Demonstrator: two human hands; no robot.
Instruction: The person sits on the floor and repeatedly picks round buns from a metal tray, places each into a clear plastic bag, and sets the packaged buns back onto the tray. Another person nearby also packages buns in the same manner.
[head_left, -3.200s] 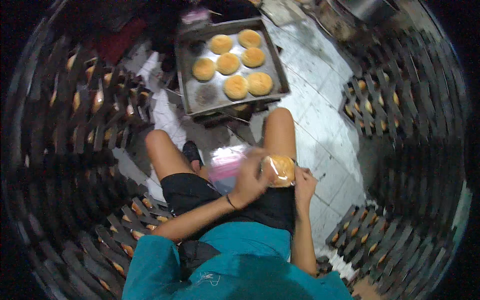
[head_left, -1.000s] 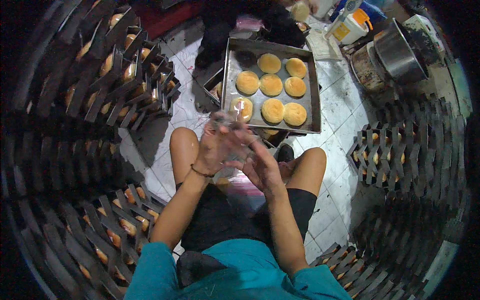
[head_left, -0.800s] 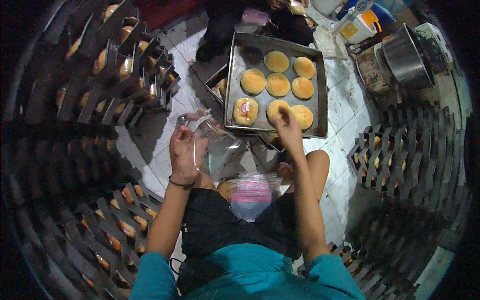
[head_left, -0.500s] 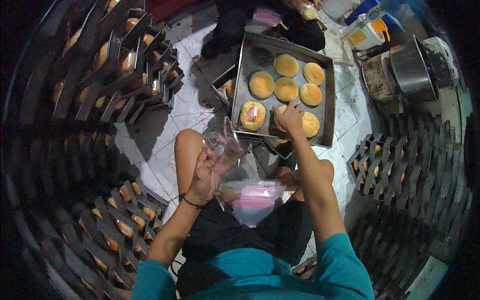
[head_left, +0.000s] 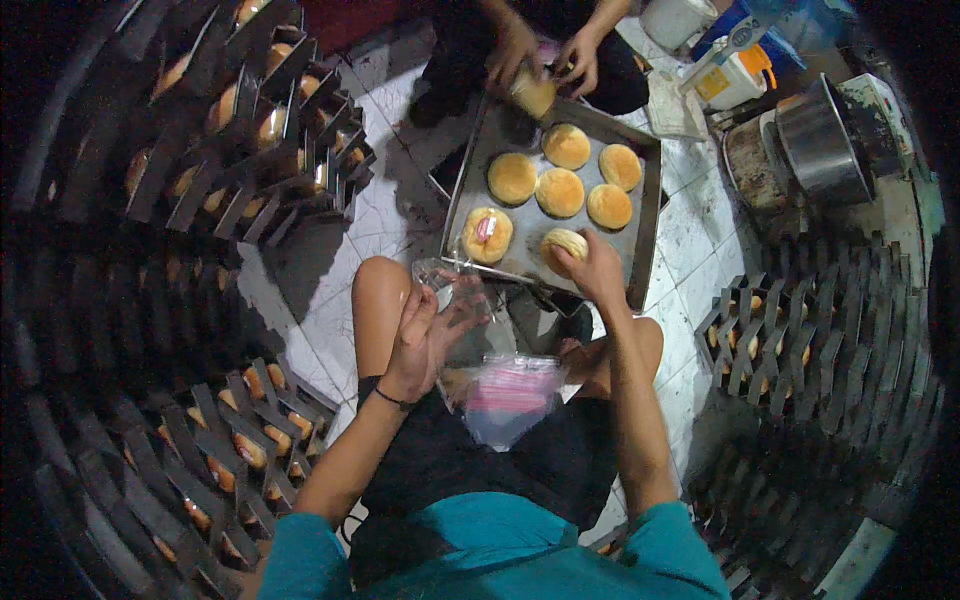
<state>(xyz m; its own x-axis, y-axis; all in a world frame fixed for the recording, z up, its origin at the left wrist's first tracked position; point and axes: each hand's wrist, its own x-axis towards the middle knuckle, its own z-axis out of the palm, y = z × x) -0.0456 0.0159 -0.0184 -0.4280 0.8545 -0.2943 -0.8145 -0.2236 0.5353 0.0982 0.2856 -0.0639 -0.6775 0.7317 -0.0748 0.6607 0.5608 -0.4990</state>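
Observation:
My right hand grips a round golden bun by its edge, tilted over the near side of a metal baking tray. Whether a second bun sits beneath it I cannot tell. A thin clear plastic bag is in my left hand, spread around the raised fingers just short of the tray. Several unwrapped buns lie on the tray. At its near left corner rests a bun in a clear bag with a red and white label. A stack of pink-printed clear bags lies on my lap.
Across the tray, another person's hands handle a wrapped bun. Stacked dark racks holding buns surround me left and right. A metal pot and a white bucket with an orange handle stand at the far right.
My right hand has closed on a bun and tilted it up; the bun at the tray's near right no longer shows. The other person's hands have moved in over the tray's far edge.

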